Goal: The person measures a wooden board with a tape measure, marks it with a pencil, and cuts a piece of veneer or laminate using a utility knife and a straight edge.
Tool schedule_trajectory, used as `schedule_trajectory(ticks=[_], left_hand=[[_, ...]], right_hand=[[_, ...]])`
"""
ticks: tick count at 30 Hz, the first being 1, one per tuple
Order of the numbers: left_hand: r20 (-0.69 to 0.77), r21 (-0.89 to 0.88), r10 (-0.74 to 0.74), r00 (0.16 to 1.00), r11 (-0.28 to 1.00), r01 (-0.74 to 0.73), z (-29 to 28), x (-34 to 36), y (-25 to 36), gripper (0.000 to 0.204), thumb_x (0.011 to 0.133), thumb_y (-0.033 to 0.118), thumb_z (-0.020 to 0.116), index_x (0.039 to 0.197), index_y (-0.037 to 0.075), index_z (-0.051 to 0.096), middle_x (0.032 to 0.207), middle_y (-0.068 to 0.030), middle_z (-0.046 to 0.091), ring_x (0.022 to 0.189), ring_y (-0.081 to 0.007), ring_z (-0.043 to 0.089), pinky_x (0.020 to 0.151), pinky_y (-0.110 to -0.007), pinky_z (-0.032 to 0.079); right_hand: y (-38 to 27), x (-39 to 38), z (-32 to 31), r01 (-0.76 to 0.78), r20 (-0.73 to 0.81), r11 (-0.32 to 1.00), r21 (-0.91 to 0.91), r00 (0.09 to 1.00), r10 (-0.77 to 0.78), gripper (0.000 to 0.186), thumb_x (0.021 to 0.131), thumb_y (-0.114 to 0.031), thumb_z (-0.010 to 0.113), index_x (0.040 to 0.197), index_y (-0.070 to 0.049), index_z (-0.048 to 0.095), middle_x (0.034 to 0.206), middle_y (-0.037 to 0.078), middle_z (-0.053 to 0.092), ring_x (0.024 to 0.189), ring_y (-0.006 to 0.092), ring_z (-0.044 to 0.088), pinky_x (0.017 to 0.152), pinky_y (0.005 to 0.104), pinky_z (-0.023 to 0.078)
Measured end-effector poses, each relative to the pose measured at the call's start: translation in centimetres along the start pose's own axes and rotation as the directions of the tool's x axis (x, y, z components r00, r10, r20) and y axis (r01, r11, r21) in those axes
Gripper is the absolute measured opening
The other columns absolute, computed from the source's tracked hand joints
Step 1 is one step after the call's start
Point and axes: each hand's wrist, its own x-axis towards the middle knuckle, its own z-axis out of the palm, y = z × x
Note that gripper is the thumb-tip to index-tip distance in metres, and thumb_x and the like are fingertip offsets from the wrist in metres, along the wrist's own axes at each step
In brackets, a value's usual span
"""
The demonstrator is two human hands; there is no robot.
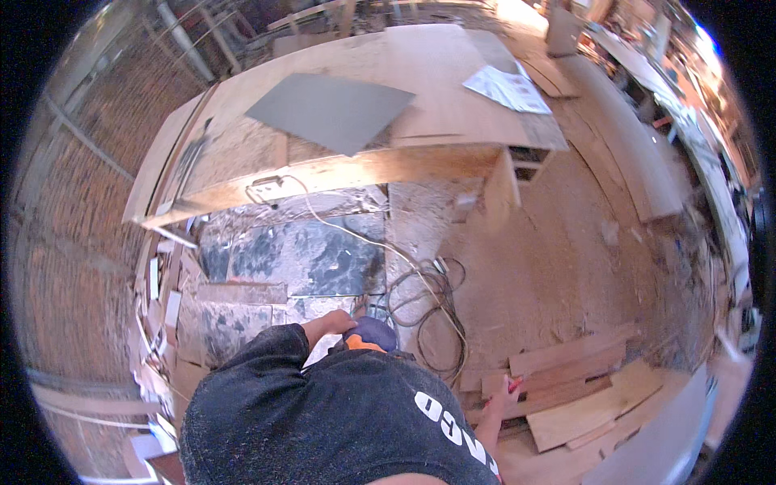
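My left hand [339,321] is in front of my black shirt, beside a rounded dark blue thing [370,332] with an orange patch below it. Blur hides its fingers, so I cannot make out whether it grips anything. Low on the right, my right hand [503,396] is closed around a small red object [515,384], whose kind does not show. This hand is above several wooden boards [566,396] lying on the floor. In front of me stands a long wooden workbench [339,166], with a grey sheet [331,111] and printed papers [508,89] on top.
A socket strip [268,188] hangs on the bench's front edge; its pale cord runs to a coiled dark cable [428,303] on the dusty floor. Dark panels [307,255] lie beneath the bench. Offcuts [166,311] pile up by the brick wall [77,299]. A large curved sheet [622,145] lies at right.
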Motion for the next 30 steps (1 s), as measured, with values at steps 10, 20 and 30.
schedule_trajectory(ticks=[10,20,30], left_hand=[[-0.063,-0.379,-0.198,0.978,0.911,0.16,-3.3,-0.8,-21.5,0.048,0.084,0.056,0.064,0.092,0.011,0.077,0.099,-0.0166,0.074,0.097,-0.0369,0.069,0.086,-0.047,0.053],[-0.405,-0.363,-0.474,0.782,0.868,0.339,-13.6,-4.7,-43.4,0.041,0.086,0.041,0.066,0.094,0.003,0.077,0.104,-0.0209,0.073,0.103,-0.0382,0.067,0.094,-0.045,0.053],[-0.092,-0.775,-0.742,0.665,0.472,0.42,-8.2,-8.5,-37.4,0.048,0.085,0.042,0.073,0.112,0.002,0.073,0.108,-0.0187,0.074,0.102,-0.033,0.07,0.09,-0.041,0.054]], right_hand=[[-21.6,-2.9,26.5,-0.015,0.448,0.999,0.042,0.894,-0.005,0.021,0.089,-0.017,0.073,0.102,-0.008,0.06,0.073,-0.002,0.051,0.046,0.0085,0.043,0.039,0.026,0.036],[-31.4,-13.4,49.3,0.524,0.721,0.83,-0.19,0.648,-0.244,0.037,0.082,-0.011,0.073,0.117,-0.002,0.065,0.09,0.008,0.068,0.073,0.0176,0.063,0.07,0.0321,0.051],[-53.5,-17.2,70.8,0.874,0.84,0.48,0.079,0.201,-0.503,0.053,0.08,-0.023,0.079,0.128,-0.008,0.061,0.109,0.014,0.071,0.1,0.0309,0.07,0.083,0.0384,0.055]])
